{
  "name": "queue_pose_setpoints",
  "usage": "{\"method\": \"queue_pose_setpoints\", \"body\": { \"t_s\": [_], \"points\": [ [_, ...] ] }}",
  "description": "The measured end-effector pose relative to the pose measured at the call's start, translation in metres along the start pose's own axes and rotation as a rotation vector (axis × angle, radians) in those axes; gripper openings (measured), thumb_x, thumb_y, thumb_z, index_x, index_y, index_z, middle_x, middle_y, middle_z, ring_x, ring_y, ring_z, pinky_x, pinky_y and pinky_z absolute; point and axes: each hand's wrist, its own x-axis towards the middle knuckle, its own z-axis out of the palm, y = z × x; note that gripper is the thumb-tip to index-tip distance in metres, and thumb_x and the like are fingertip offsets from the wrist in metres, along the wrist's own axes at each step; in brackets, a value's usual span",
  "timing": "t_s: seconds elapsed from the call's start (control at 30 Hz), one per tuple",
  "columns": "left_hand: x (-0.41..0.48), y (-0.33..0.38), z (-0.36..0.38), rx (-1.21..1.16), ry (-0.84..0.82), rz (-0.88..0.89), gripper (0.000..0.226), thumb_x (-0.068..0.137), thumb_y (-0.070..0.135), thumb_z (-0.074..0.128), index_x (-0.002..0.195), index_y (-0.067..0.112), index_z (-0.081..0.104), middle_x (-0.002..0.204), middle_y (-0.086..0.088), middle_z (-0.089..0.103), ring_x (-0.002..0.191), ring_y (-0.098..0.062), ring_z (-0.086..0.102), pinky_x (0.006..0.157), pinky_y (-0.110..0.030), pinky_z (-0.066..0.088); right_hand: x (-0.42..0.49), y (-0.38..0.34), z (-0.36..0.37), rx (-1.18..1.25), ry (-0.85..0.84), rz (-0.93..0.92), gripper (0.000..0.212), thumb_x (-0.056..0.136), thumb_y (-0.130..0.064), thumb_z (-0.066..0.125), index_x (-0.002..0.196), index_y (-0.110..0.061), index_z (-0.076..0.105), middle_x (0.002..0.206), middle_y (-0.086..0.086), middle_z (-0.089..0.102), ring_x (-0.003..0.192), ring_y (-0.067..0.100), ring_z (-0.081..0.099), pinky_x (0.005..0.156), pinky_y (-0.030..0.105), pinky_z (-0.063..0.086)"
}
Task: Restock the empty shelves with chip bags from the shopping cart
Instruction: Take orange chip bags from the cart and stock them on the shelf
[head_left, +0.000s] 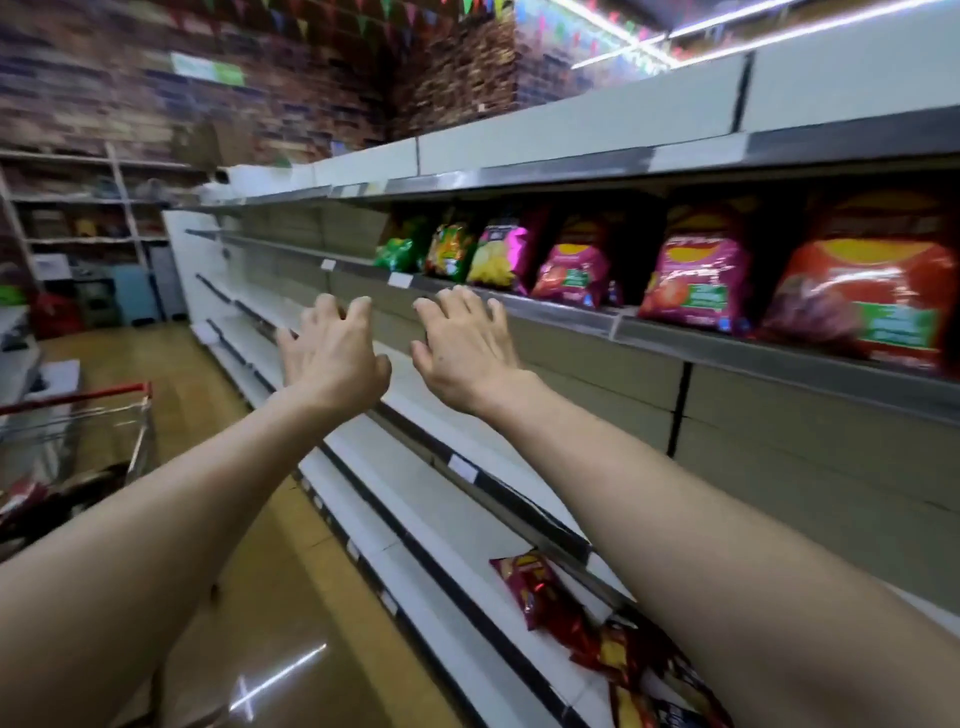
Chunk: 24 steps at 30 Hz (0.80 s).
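Both arms stretch forward in front of the shelving. My left hand (332, 353) and my right hand (465, 345) hover side by side with loosely spread fingers, holding nothing, just below the front rail of the upper shelf (675, 332). On that shelf stand several chip bags: green ones (402, 247), a purple and yellow one (501, 257), pink ones (696, 270) and a big red one (867, 301). A few red bags (540, 592) lie on a lower shelf at the bottom right. The shopping cart (104, 415) with a red handle stands at the left, with bags inside.
Bare white shelves (415, 499) run along the aisle below and to the left of the stocked row. The tan floor (244, 571) lies between cart and shelving. A far rack (78, 218) with goods and a brick wall close the aisle's end.
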Motion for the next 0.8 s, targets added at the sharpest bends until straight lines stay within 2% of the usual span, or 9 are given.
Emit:
{"method": "queue_pose_setpoints", "body": {
  "t_s": [0.23,0.43,0.57,0.8],
  "points": [
    [0.028,-0.092,0.037,0.156,-0.059,-0.197,0.060,0.091,0.035,0.057,0.144,0.023,0.032,0.139,-0.014,0.038,0.131,-0.031,0.036,0.103,-0.047,0.030,0.072,-0.067,0.082,0.111,-0.037,-0.215,0.045,0.098,-0.037,0.042,0.140,-0.019,0.041,0.140,0.007,0.044,0.137,0.026,0.031,0.111,0.044,0.024],
    [0.072,-0.148,0.071,0.228,-0.106,-0.377,0.057,0.091,0.029,0.058,0.141,0.024,0.033,0.140,-0.011,0.035,0.133,-0.030,0.033,0.104,-0.046,0.030,0.133,-0.102,0.143,0.196,-0.099,-0.379,0.041,0.098,-0.037,0.042,0.135,-0.019,0.044,0.139,0.006,0.045,0.136,0.026,0.030,0.112,0.046,0.023],
    [0.092,-0.187,0.090,0.257,-0.120,-0.483,0.054,0.091,0.033,0.057,0.139,0.025,0.035,0.139,-0.013,0.036,0.132,-0.032,0.036,0.103,-0.047,0.032,0.169,-0.125,0.177,0.243,-0.130,-0.489,0.043,0.099,-0.037,0.042,0.137,-0.018,0.044,0.141,0.006,0.044,0.139,0.025,0.029,0.114,0.046,0.021],
    [0.103,-0.270,0.103,0.322,-0.176,-0.662,0.063,0.089,0.035,0.060,0.144,0.026,0.031,0.137,-0.013,0.037,0.131,-0.032,0.038,0.106,-0.047,0.030,0.219,-0.187,0.234,0.330,-0.208,-0.607,0.045,0.100,-0.036,0.041,0.140,-0.018,0.042,0.144,0.006,0.043,0.139,0.024,0.030,0.114,0.045,0.022]
  ]
}}
